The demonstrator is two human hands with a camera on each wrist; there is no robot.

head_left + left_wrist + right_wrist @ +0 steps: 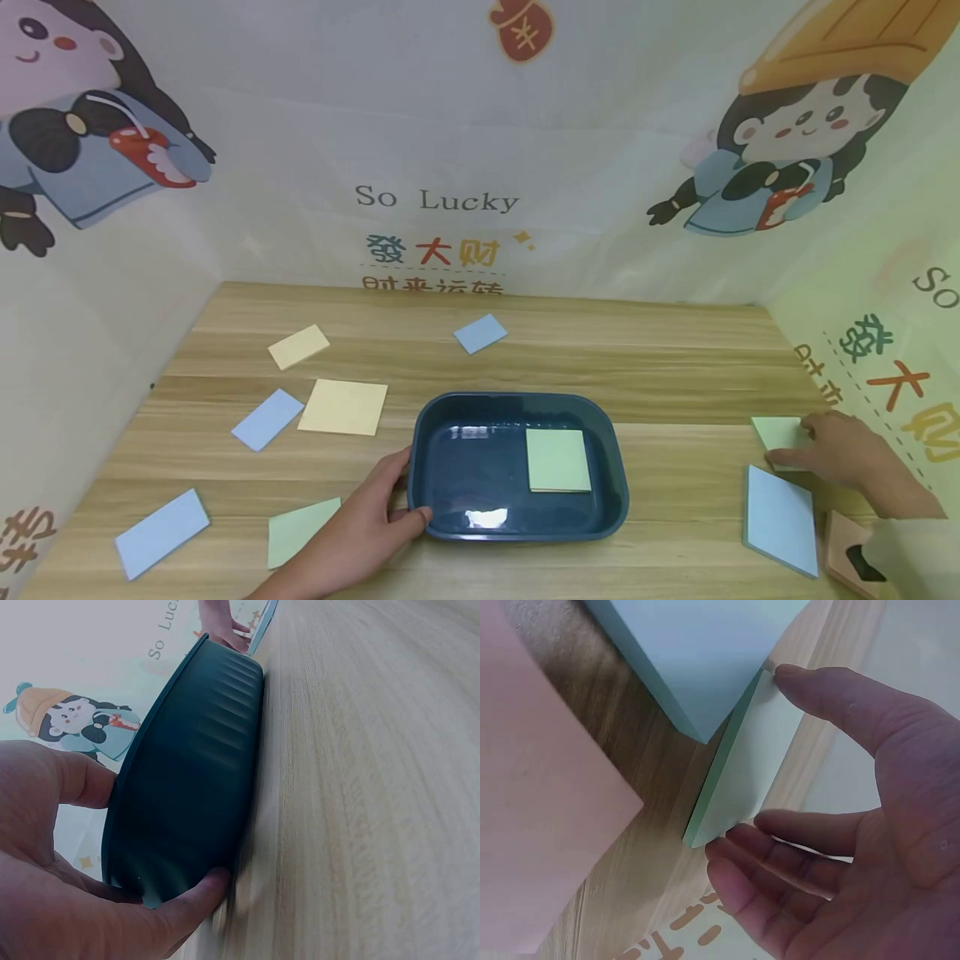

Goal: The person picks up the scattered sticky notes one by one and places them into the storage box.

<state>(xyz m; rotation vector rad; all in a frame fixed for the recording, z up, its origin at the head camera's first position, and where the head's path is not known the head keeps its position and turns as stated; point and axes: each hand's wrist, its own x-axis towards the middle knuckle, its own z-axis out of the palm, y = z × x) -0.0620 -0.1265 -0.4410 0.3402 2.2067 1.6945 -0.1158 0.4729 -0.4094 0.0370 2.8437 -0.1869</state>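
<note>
My left hand [356,533] grips the left end of a dark blue tray [517,532], with the thumb over its near rim. In the left wrist view the fingers [79,780] touch the tray wall. A light green sticky note pad [558,461] lies in the tray's right half. At the far right my right hand [855,458] pinches another green sticky note pad [772,433] on the table. The right wrist view shows the thumb at one corner of this pad [742,765] and the fingers at its other side. A large blue sticky note pad [782,521] lies just nearer.
A pink pad [843,546] sits at the right near edge, partly behind the sleeve. On the left lie yellow pads [343,407], blue pads [162,533] and a green pad [300,529] partly under my left arm. One small blue pad [480,333] is behind the tray.
</note>
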